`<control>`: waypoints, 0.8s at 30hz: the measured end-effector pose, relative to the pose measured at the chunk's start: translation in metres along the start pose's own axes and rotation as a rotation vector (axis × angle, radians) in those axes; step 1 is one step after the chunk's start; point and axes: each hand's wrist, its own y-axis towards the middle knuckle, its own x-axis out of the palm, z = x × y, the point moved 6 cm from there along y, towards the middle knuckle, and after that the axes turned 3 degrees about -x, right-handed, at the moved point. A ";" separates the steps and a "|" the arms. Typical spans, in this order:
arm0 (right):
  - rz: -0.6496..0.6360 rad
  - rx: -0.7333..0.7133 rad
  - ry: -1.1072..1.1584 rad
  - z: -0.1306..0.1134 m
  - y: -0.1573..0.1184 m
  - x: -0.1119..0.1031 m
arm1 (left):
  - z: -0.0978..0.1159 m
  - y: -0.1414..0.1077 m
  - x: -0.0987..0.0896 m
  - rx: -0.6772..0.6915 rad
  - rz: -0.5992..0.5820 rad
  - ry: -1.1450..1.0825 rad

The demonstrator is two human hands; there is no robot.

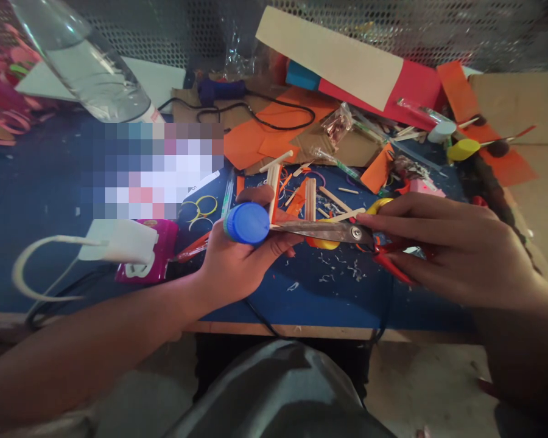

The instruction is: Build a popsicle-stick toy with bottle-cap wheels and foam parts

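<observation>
My right hand [466, 243] is closed on a pair of scissors [319, 230] with red and yellow handles. Their blades point left and reach my left hand [240, 261]. The fingers of my left hand are curled around a pale wooden craft-stick piece [273, 185] with an orange edge, which stands up from the grip. A round blue cap [249, 222] covers part of this hand; I cannot tell whether the hand holds it. Just above the blades a loose craft stick [347, 215] lies close to my right fingertips. Under the blades shows something yellow [323, 243].
White scraps [347, 267] and sticks litter the blue tabletop [301, 304]. Orange paper [296, 112], a glue gun [221, 90] with its cord, and coloured sheets [333, 58] lie behind. On the left are a water bottle [95, 73] and a pink socket box [164, 249] with a white charger [119, 242].
</observation>
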 end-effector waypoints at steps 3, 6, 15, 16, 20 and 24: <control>-0.001 -0.021 0.019 0.000 0.001 0.001 | 0.001 -0.001 -0.001 0.025 -0.011 -0.003; -0.001 -0.030 0.043 0.001 0.001 0.002 | 0.000 -0.001 -0.002 0.014 -0.002 0.014; -0.014 -0.034 0.045 -0.004 0.003 0.001 | 0.001 0.002 0.001 0.025 -0.004 -0.024; -0.008 -0.026 0.033 -0.003 0.003 0.000 | -0.001 0.002 0.000 0.003 0.009 -0.030; 0.049 -0.025 -0.020 0.000 0.001 -0.004 | -0.008 0.000 0.000 -0.056 0.037 -0.063; 0.032 -0.030 0.003 0.000 0.002 -0.003 | -0.005 0.000 0.000 -0.016 0.034 -0.084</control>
